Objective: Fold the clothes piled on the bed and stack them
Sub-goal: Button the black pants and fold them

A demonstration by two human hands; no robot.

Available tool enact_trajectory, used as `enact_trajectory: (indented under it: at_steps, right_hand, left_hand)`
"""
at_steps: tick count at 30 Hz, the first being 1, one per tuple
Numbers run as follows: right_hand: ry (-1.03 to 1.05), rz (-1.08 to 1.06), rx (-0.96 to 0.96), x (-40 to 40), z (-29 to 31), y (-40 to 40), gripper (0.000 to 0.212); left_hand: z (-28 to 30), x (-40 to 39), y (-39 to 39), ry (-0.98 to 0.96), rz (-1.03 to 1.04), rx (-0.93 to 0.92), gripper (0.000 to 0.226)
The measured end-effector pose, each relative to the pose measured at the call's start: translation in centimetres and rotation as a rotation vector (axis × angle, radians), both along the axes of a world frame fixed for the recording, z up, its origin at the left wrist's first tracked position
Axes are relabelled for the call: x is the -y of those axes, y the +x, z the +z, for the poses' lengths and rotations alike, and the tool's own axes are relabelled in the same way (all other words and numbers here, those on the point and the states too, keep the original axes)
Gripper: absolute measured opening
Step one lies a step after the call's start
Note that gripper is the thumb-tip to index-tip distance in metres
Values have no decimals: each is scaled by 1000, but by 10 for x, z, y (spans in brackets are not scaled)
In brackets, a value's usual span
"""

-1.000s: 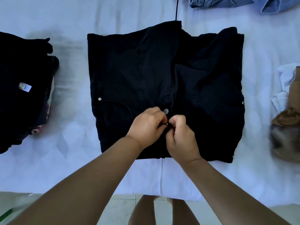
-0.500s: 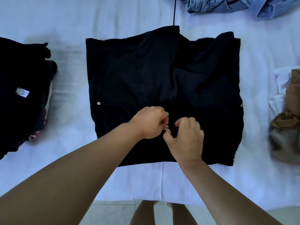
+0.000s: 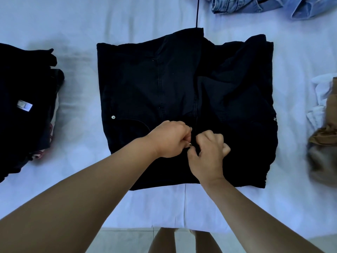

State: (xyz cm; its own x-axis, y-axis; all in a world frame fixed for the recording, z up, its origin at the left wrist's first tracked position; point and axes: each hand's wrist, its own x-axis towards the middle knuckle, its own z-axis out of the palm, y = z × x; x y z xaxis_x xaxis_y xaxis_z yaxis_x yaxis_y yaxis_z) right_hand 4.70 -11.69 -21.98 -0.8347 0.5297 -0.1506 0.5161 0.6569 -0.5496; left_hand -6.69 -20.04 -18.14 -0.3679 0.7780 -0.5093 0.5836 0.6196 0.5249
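No writing can be read anywhere. The one label in view is a small white tag [image 3: 25,105] lying on the dark stack of clothes [image 3: 27,99] at the left of the bed; its face shows only pale, blurred marks, too small to make out as letters or numbers. The black trousers [image 3: 164,84] in the middle carry a silver rivet [image 3: 113,117] by the pocket, and whether anything is stamped on it cannot be told. No brand, number or sign shows on the other clothes.
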Motion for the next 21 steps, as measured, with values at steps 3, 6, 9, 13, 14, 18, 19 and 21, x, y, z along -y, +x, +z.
enact_trajectory:
  at_steps: [3, 6, 9, 13, 14, 18, 19, 21]
  right_hand:
    - [192, 34, -130, -7, -6, 10, 5]
    - [281, 8, -138, -9, -10, 14, 19]
    - [246, 41, -131, -10, -8, 16, 24]
    - [28, 182, -229, -20, 0, 38, 28]
    - [24, 233, -218, -22, 2, 42, 28]
    - [78, 316, -156, -20, 3, 49, 30]
    - [91, 329, -147, -19, 3, 49, 30]
    - [106, 351, -135, -19, 2, 51, 29]
  left_hand:
    - [3, -9, -10, -117, 19, 118, 14]
    - [6, -18, -19, -195, 24, 223, 21]
    - [7, -15, -16, -142, 36, 107, 15]
    - [-2, 12, 16, 212, 46, -246, 17]
    - [-3, 19, 27, 306, 43, -244, 20]
    - [-10, 36, 69, 246, -5, -312, 53]
    - [-11, 39, 75, 206, 3, -335, 53]
    - [-15, 44, 80, 252, 79, -320, 41]
